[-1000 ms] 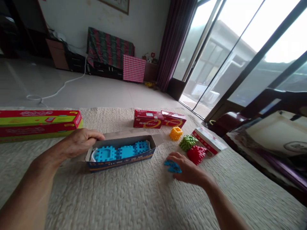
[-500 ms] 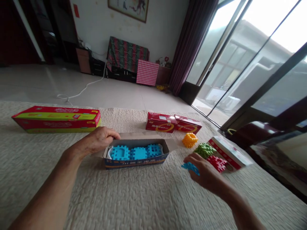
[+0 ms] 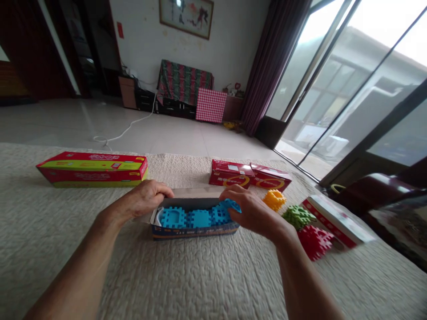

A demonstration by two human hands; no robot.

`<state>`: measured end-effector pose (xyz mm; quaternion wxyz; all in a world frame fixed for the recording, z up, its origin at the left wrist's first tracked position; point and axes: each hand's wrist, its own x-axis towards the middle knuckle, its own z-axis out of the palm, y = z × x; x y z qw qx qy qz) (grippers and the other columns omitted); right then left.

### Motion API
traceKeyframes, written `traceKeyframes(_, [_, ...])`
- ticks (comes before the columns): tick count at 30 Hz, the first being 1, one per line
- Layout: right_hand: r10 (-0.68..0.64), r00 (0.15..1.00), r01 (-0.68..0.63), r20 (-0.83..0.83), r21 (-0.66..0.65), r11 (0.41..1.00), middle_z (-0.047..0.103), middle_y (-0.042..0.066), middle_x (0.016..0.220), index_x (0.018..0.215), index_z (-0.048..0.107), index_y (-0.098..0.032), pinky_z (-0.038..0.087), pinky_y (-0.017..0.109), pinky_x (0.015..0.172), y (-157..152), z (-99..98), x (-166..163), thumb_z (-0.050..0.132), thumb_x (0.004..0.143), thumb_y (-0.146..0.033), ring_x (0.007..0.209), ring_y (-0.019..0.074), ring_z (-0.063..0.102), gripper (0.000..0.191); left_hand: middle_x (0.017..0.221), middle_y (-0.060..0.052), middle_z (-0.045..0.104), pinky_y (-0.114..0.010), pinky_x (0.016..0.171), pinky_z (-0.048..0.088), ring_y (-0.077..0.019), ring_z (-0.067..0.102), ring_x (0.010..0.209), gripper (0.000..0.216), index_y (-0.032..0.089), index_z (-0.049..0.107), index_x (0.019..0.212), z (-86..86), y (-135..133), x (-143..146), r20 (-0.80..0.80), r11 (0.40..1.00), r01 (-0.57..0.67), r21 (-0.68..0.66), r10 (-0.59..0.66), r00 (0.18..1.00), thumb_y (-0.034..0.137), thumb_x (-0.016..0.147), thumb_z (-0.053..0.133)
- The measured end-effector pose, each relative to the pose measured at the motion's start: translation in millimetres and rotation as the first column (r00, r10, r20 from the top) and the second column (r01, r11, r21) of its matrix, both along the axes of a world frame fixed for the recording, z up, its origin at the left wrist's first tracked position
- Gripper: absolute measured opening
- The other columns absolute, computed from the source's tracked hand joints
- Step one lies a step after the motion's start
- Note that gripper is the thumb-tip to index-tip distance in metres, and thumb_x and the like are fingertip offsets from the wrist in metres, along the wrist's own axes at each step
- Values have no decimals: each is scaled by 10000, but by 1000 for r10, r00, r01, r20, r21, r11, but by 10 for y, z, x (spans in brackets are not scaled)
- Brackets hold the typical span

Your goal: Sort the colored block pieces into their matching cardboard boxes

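A dark blue cardboard box (image 3: 196,234) lies open on the quilted cover, with blue interlocking blocks (image 3: 200,218) in a row inside and a whitish curved piece at its left end. My left hand (image 3: 150,195) is closed on the box's far left edge. Over the right end of the box, my right hand (image 3: 248,204) pinches a blue toothed block piece (image 3: 230,205). This piece is close to the rightmost block; whether they touch I cannot tell. To the right sit a yellow block (image 3: 274,200), a green block (image 3: 298,216) and a red block (image 3: 314,242).
A long red and yellow-green box (image 3: 93,171) lies at the left. Two dark red boxes (image 3: 231,174) stand behind the blue box. A white and red box (image 3: 336,222) is beside the red block. The quilted cover (image 3: 200,280) ends before a tiled floor.
My right hand has moved left with the blue block piece, from beside the green block to the box's right end. My left hand keeps its hold. The view has shifted slightly.
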<state>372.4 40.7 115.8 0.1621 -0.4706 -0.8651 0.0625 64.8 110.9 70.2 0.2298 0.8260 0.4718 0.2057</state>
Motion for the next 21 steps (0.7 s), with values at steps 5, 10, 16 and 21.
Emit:
traceKeyframes(5, [-53, 998, 54, -29, 10, 999, 620, 78, 1156, 1137, 595, -187, 475, 355, 930, -12, -33, 26, 514, 735, -67, 1049, 203, 593, 427, 858, 25, 753, -218, 767, 467, -167, 659, 831, 371, 248, 761, 788, 21, -27, 18, 8, 1000, -22, 9, 22, 1000, 177, 662, 420])
traceKeyframes(10, [-89, 992, 92, -89, 30, 995, 629, 71, 1130, 1098, 605, -188, 483, 350, 886, -37, -39, 40, 539, 748, -109, 996, 200, 607, 365, 868, 13, 754, -222, 774, 473, -166, 661, 832, 375, 235, 764, 799, 46, -47, 27, 12, 1000, -5, 7, 5, 1000, 172, 670, 418])
traceKeyframes(16, [48, 985, -44, -166, 25, 999, 636, 48, 1068, 1020, 616, -206, 463, 317, 865, -27, -105, -211, 546, 765, -125, 963, 177, 595, 276, 886, 6, 756, -244, 806, 484, -168, 662, 843, 417, 239, 770, 831, 51, -45, 31, 14, 1000, 2, -3, -2, 1000, 146, 650, 406])
traceKeyframes(21, [128, 976, -136, -175, -37, 990, 645, 43, 1031, 1034, 616, -202, 457, 302, 848, -5, -209, -490, 553, 776, -121, 933, 162, 597, 278, 872, 4, 758, -244, 815, 480, -163, 658, 828, 415, 227, 771, 820, 86, -67, 50, 28, 1000, -2, -9, 2, 1000, 127, 635, 413])
